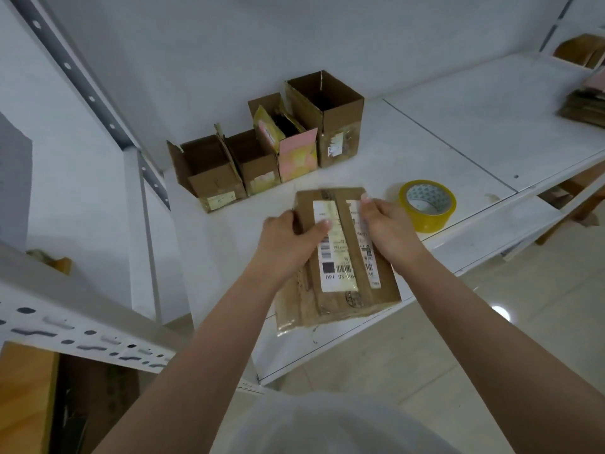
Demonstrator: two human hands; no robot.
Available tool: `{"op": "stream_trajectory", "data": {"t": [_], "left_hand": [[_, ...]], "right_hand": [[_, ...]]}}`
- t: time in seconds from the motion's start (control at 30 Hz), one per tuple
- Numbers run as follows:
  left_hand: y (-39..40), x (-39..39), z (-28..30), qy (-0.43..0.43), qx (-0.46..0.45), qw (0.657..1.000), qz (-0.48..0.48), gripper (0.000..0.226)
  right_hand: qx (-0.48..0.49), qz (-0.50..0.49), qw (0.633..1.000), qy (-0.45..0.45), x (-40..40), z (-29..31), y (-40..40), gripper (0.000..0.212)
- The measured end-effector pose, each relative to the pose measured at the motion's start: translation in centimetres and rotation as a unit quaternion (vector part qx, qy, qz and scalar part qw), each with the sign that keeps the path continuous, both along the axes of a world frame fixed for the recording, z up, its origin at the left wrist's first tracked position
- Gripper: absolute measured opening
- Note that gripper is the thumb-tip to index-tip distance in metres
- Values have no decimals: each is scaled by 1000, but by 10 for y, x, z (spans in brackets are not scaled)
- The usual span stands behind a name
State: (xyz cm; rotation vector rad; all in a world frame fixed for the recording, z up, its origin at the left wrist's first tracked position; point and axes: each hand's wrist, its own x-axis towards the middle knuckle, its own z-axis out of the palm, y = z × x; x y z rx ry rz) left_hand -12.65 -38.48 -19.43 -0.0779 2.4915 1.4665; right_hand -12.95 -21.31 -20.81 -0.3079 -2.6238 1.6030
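Note:
A closed brown cardboard box (340,276) with white shipping labels on its taped top lies on the white shelf (376,158), near the front edge. My left hand (288,237) grips the box's left edge, thumb lying across the top label. My right hand (386,227) holds the right side of the box, with its thumb and fingertips on the top near the far corner. A roll of yellowish packing tape (427,204) lies flat on the shelf just right of my right hand.
Several open cardboard boxes (262,149) stand in a row at the back of the shelf, one of them pink and yellow. Flattened cardboard (584,106) is stacked at the far right. A perforated shelf upright (82,83) rises at left. Tiled floor lies to the right.

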Motion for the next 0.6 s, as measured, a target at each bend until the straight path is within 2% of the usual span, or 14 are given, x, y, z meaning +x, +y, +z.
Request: {"op": "stream_trajectory", "data": {"t": [0.1, 0.2, 0.23, 0.27, 0.33, 0.37, 0.43, 0.53, 0.6], "left_hand": [[4, -19, 32, 77, -105, 990, -53, 45], [13, -37, 63, 141, -229, 960, -76, 42], [17, -41, 68, 142, -262, 950, -95, 49], [21, -41, 70, 132, -289, 940, -124, 67], [31, -39, 70, 102, -345, 916, -178, 121], [35, -36, 68, 97, -381, 901, -184, 140], [42, -35, 62, 110, -441, 875, -169, 157], [49, -39, 56, 129, -466, 862, -152, 151], [48, -44, 53, 154, -455, 858, -184, 140]], "right_hand": [[-43, -36, 998, 16, -7, 19, 7, 45], [-146, -53, 988, 1, -8, 31, 7, 34], [-169, -55, 984, -6, -7, 33, 5, 32], [-180, -59, 982, -11, -6, 34, 4, 31], [-190, -67, 979, -18, -4, 35, 4, 31], [-189, -70, 979, -17, -3, 35, 5, 30], [-181, -70, 981, -10, -1, 37, 8, 30], [-183, -50, 982, -20, 2, 38, 15, 32], [-150, -59, 987, -27, 3, 40, 28, 42]]}}
